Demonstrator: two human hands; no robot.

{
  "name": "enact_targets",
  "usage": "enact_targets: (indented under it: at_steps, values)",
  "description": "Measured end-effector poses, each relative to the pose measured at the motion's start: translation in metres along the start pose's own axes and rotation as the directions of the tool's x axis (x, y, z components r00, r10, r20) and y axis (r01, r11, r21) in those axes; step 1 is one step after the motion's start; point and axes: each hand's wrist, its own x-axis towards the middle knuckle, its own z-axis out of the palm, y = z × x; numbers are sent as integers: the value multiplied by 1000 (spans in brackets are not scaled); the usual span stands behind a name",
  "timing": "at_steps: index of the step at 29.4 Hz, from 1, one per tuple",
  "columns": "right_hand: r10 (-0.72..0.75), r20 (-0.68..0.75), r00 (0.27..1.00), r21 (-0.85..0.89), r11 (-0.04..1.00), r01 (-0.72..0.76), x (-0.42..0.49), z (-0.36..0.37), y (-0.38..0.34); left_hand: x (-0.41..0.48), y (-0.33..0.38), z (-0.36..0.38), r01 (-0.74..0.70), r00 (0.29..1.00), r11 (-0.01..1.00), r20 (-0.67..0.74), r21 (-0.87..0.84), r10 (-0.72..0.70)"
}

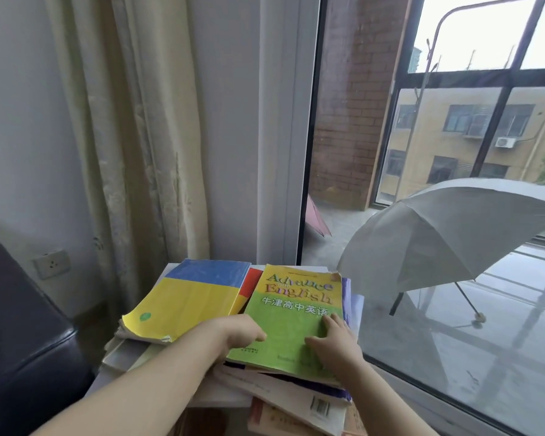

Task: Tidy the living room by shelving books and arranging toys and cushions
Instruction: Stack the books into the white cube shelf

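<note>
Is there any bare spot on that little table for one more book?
Hardly. Piled books cover the table; only a thin strip at its front edge and a sliver behind the yellow book, by the curtain, lie bare.

We read "Advance with English" and "牛津高中英语" on the green book [291, 322]; its small bottom print is too blurred.

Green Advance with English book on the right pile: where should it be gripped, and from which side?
Probably best to pinch the green book at its left spine edge, coming from the left, thumb on the cover, fingers beneath, where the left hand curls round it. It lies flat, cover up, topping the pile; the far right corner is tattered.
</note>
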Motion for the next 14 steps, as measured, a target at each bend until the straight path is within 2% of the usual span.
enact_targets:
  at_steps: [6, 8, 14]
  values:
    - [-36, -39, 999, -32, 999, 35, -2, -1, -3, 3, -1, -1, -74, 997, 948, -56, -310, 60]
    - [-31, -40, 999, -52, 998, 29, -5, 0, -4, 9, -9, -3, -39, 999, 927, -23, -373, 33]
    - [-39, -61, 997, -94, 995, 33, -11, 4, -3, 34, -34, -6, 128, 991, 775, 104, -619, -81]
